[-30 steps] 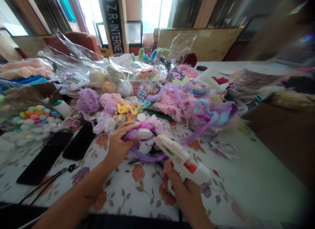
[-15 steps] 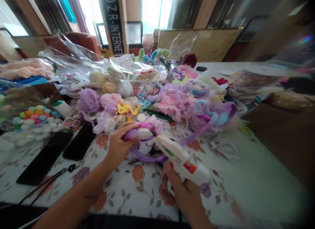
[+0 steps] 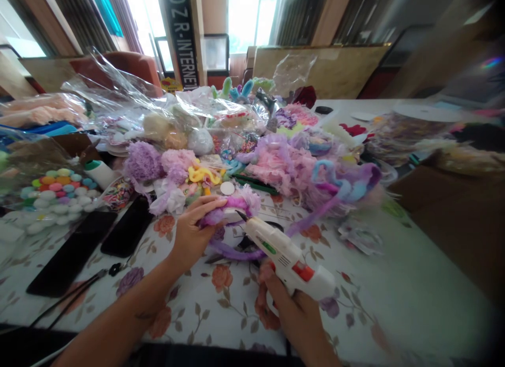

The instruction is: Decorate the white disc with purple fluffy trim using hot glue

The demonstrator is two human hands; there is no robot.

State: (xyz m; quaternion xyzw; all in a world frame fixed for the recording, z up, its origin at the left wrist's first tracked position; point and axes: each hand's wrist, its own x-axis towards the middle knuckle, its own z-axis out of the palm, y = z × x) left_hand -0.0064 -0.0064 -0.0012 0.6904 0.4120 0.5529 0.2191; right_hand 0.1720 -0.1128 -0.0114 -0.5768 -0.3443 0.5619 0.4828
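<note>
My left hand [image 3: 197, 225] is closed around a fuzzy purple and pink craft piece [image 3: 236, 200] that has a white flat part along its near side. In my right hand [image 3: 288, 298] is a white glue gun [image 3: 290, 254], my fingers wrapped round its handle. The gun's dark nozzle points up and left, right at the white part; whether it touches I cannot tell. A purple fuzzy strip [image 3: 236, 253] curves on the table below the piece. Dark scissors [image 3: 248, 241] lie partly hidden behind the strip and the gun.
A flowered cloth [image 3: 189, 298] covers the table. Two black phone-like slabs [image 3: 73, 254] lie at left, by a bag of coloured pompoms [image 3: 59, 190]. Purple and pink fluffy yarn [image 3: 280, 161] and plastic bags [image 3: 177, 109] heap up behind. A brown box [image 3: 453, 209] stands at right.
The glue gun has shifted slightly left, its nozzle moving along the white part. My left hand has turned the fuzzy piece a little, so less of the white face shows.
</note>
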